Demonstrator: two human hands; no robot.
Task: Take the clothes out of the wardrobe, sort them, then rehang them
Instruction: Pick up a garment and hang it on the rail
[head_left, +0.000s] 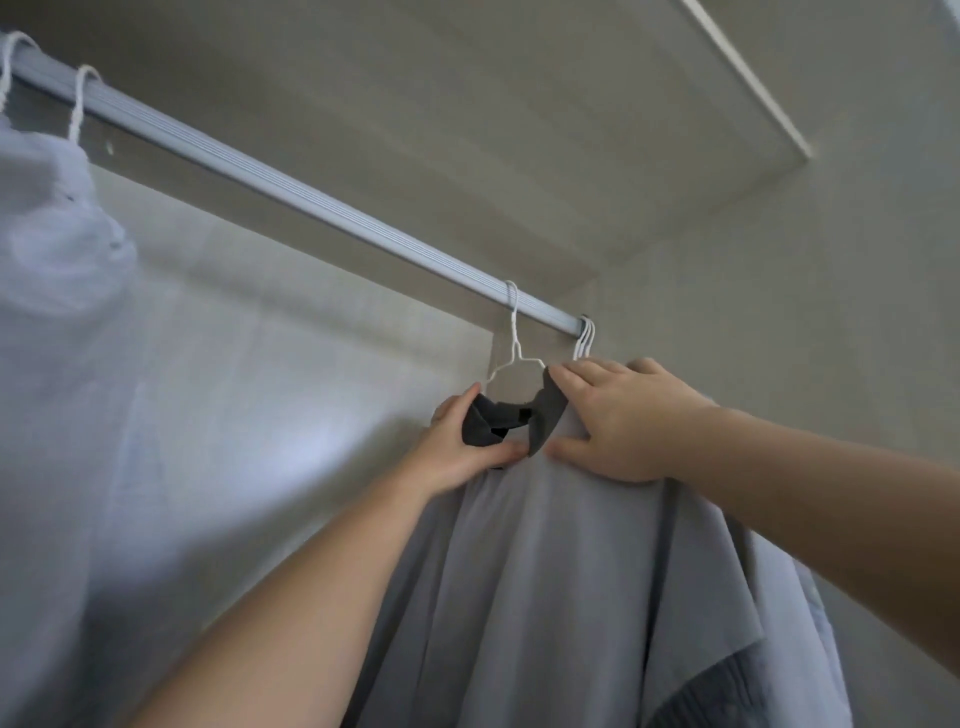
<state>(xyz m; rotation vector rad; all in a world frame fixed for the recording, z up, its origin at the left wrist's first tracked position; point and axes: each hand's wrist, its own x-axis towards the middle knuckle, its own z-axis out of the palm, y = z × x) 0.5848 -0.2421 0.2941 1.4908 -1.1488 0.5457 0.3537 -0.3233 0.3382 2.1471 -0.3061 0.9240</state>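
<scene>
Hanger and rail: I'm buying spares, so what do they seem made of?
Hanger: thin wire, seemingly white-coated, twisted at the neck.
Rail: looks like pale metal, maybe aluminium, with lengthwise ribs and a dull sheen.

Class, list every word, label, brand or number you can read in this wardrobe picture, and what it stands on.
None readable: no lettering shows on the grey shirt, its dark collar, the white hanger or the rail.
A small dark tab inside the collar is too small to read.
</scene>
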